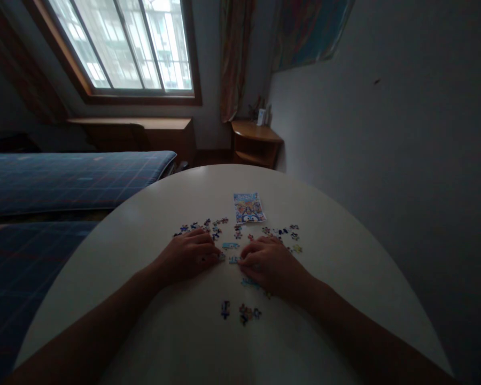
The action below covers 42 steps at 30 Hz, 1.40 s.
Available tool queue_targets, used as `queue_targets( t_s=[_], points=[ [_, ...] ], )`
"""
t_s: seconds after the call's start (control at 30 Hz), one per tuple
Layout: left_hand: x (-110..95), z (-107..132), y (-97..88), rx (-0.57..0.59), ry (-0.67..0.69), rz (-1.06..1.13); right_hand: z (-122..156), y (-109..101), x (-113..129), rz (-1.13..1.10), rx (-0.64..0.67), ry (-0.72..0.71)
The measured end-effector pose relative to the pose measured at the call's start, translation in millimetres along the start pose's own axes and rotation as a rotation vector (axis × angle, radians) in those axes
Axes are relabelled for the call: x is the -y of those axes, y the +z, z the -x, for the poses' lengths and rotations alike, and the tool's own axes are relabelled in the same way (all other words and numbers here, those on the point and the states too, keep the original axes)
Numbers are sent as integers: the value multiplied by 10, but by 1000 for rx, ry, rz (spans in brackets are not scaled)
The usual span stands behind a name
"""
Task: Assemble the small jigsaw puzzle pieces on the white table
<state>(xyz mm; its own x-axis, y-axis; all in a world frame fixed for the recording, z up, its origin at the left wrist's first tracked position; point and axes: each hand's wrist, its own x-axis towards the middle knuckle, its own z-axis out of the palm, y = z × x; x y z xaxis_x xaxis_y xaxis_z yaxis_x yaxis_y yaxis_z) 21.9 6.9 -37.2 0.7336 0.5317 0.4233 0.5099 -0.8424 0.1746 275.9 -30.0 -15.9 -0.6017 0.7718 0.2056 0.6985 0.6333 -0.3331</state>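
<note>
On the round white table, my left hand [192, 250] pinches a small jigsaw piece [222, 256] at its fingertips. Facing it, my right hand [268, 262] has its fingers closed on a light blue jigsaw piece [233, 260]. A narrow gap separates the two pieces. Just beyond them lies a joined light blue strip [230, 246]. Another light blue section [248, 282] sits partly beneath my right hand. Nearer to me are a dark piece [225, 309] and a small joined cluster [245, 314]. Past the fingers lies a printed picture sheet [249, 208].
Loose puzzle pieces [207, 223] spread behind my left hand, and more pieces [294, 235] lie behind my right. The white table [176, 342] has a curved edge. A plaid mattress [64, 179] is at the left, a wall [385, 160] at the right, and a corner shelf [256, 131] behind.
</note>
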Motion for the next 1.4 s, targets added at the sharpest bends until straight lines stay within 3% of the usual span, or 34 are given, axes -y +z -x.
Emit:
queue_targets(
  t_s=[0.27, 0.47, 0.83, 1.0, 1.4],
  points=[
    [-9, -19, 40, -24, -18, -2, -48, 112, -26, -8, -105, 10],
    [-16, -14, 56, -33, -44, -6, -70, 178, -43, 4, -52, -25],
    [-18, -7, 35, 30, -30, -1, -74, 176, -45, -16, -37, -18],
    [-29, -10, 30, -7, -35, 10, -73, 173, -47, -9, -36, -17],
    [5, 21, 33, 32, 0, 14, -64, 185, -86, 23, -32, -26]
  ],
)
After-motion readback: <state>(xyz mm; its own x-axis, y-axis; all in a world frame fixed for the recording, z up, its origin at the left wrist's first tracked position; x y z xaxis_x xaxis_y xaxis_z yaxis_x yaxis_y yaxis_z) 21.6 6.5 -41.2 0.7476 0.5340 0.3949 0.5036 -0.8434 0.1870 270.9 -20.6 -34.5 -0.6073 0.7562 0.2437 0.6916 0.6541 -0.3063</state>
